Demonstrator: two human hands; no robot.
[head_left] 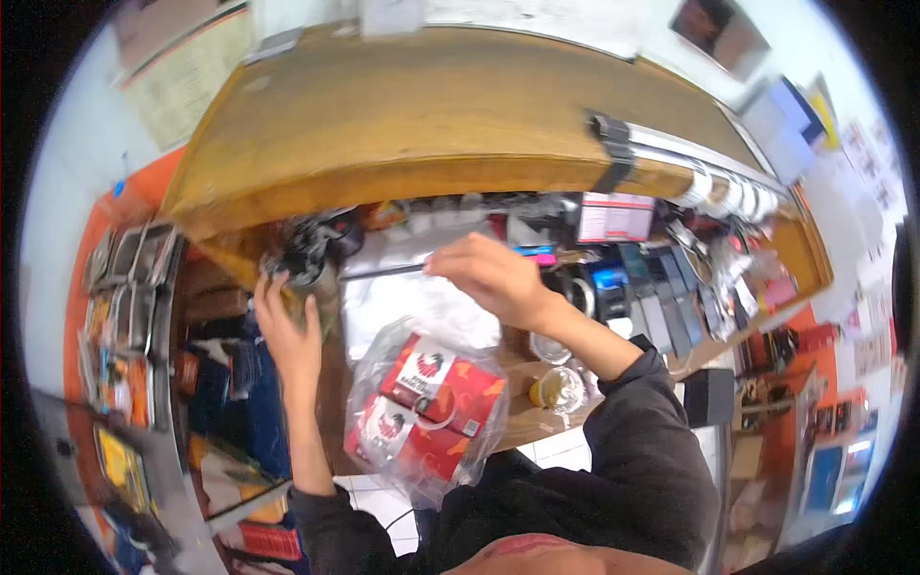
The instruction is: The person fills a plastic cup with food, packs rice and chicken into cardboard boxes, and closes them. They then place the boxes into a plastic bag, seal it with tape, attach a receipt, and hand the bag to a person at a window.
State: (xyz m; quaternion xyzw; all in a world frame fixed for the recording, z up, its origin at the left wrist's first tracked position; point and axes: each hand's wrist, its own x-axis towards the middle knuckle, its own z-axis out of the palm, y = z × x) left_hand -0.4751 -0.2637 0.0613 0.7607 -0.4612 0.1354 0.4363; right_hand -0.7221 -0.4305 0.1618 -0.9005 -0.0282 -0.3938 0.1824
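My left hand [289, 331] is raised at the counter's left side with fingers apart, close to a dark, blurred bundle [305, 251]. It grips nothing that I can see. My right hand [494, 278] hovers above white sheets [412, 307], its fingers curled together; whatever may be between the fingertips is too blurred to make out. Just in front of my body, a clear plastic bag [489, 436] holds two red and white printed boxes [446, 383]. To the right of the bag stands a cup with a yellow drink [556, 391].
A wooden shelf [412, 105] overhangs the counter at the back. Several phones or card devices [661, 287] line the right side, near a small screen [615, 218]. A black box [709, 397] sits at the right edge, and racks of packets [129, 287] stand at left.
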